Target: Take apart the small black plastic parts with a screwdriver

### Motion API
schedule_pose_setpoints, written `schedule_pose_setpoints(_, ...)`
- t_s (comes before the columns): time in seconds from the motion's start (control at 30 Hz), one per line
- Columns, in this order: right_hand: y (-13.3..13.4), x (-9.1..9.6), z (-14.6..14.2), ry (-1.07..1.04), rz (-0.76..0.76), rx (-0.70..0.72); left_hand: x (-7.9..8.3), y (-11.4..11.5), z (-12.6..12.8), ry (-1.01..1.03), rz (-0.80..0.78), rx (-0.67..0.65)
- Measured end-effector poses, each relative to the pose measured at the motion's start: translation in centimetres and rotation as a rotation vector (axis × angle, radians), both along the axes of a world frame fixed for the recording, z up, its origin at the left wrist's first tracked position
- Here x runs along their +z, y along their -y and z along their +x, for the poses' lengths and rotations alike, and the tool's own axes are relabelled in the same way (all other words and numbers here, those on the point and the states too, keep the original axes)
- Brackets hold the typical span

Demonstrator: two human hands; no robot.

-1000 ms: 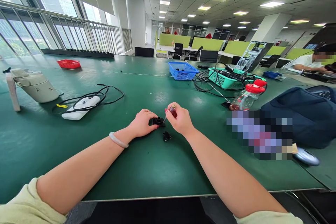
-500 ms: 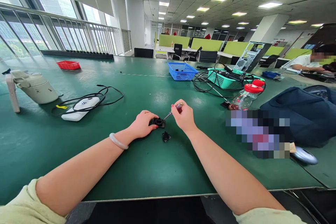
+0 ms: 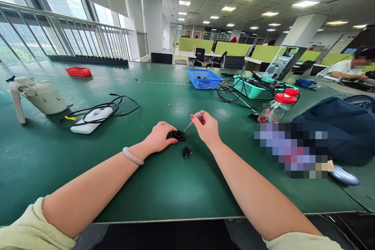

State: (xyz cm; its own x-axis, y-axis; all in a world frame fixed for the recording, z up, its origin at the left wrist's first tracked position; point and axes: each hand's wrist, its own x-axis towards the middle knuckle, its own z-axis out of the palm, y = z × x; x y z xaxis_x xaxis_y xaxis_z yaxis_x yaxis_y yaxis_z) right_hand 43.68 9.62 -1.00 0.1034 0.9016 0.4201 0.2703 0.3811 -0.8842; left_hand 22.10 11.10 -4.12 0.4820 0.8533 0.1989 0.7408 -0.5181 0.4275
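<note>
Low on the green tabletop lies a small black square part with a round raised ring [image 3: 179, 135]. My left hand [image 3: 160, 137] is closed on its left side, thumb in front and fingers behind. In my right hand [image 3: 207, 127] is a screwdriver [image 3: 190, 125], pinched by its handle and slanting down to the left. Its tip meets the black part's right side; the exact contact is too small to make out. Just nearer to me sits a small black clump with shiny metal bits [image 3: 186, 152], touched by neither hand.
A white power bank [image 3: 93, 120] with a black cable and a pale bottle [image 3: 43, 97] stand left. Further back are a red tray [image 3: 78, 72], a blue basket [image 3: 205, 79] and a green basket [image 3: 249, 90] of cables. A red-lidded jar [image 3: 277, 108] and dark bag [image 3: 336, 129] are right.
The view has shifted very slightly. My left hand stays on the black part, and my right-hand fingers have altered their hold on the screwdriver handle a little, its tip staying at the part.
</note>
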Motion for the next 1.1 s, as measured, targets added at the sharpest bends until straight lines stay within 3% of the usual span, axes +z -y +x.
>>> schedule_pose_setpoints(0.2, 1.5, 0.5, -0.5, 0.108, 0.124, 0.012, -0.1, -0.2, -0.2, -0.015, 0.013, 0.014)
schedule_pose_setpoints(0.43, 1.3, 0.2, -0.8, 0.217, 0.078, 0.086, -0.4, -0.2, -0.2, -0.004, 0.028, 0.025)
schedule_pose_setpoints(0.63, 2.2, 0.8, -1.0, 0.187, 0.147, 0.030, -0.2, -0.2, -0.1, -0.007, 0.033, 0.017)
schedule_pose_setpoints(0.83, 2.4, 0.2, -1.8, 0.223, 0.143, 0.173, 0.3, 0.2, 0.0, -0.050, 0.043, 0.044)
schedule_pose_setpoints(1.1, 2.0, 0.0, -2.1, 0.255, 0.106, 0.239, 0.5, 0.4, 0.1, -0.078, 0.048, 0.038)
